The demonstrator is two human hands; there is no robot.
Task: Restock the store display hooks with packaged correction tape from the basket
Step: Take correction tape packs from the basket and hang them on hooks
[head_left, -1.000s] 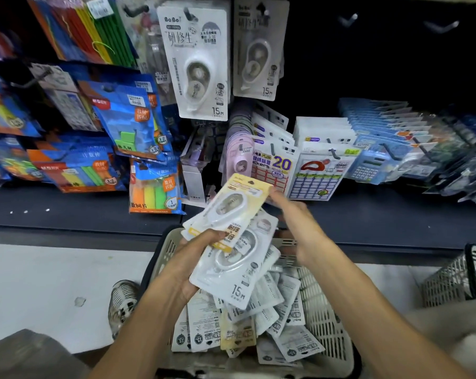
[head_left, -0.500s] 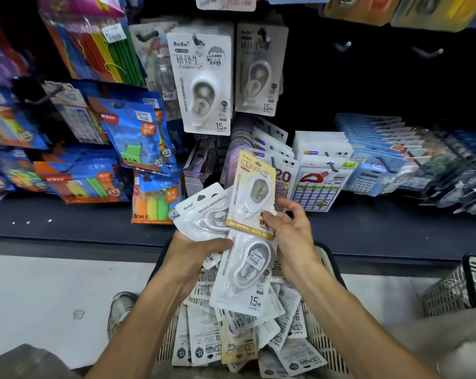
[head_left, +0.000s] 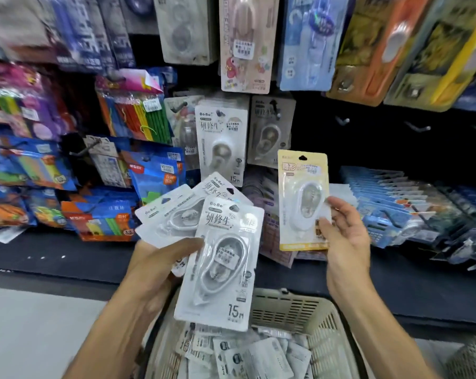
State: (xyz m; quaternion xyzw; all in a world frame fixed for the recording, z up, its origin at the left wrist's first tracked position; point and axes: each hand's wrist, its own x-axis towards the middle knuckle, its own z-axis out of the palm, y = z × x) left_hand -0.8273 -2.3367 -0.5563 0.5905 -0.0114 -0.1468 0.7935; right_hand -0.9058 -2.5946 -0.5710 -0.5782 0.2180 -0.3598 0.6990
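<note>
Yellow card backs the single correction tape pack (head_left: 304,199) pinched upright in the right hand (head_left: 346,233), thumb on its clear blister, fingers behind the right edge. Its hang hole is level with the lower edge of the grey packs (head_left: 221,144) already on the display hooks, and dark open board lies to its right, where two bare hooks (head_left: 416,127) stand free. The left hand (head_left: 160,258) is clamped on a fanned stack of white packs (head_left: 217,258), thumb across the front one; the stack's bottom edge overhangs the basket (head_left: 294,307). More packs (head_left: 245,354) lie loose inside the basket. Blue packets (head_left: 154,173) crowd the left hooks.
</note>
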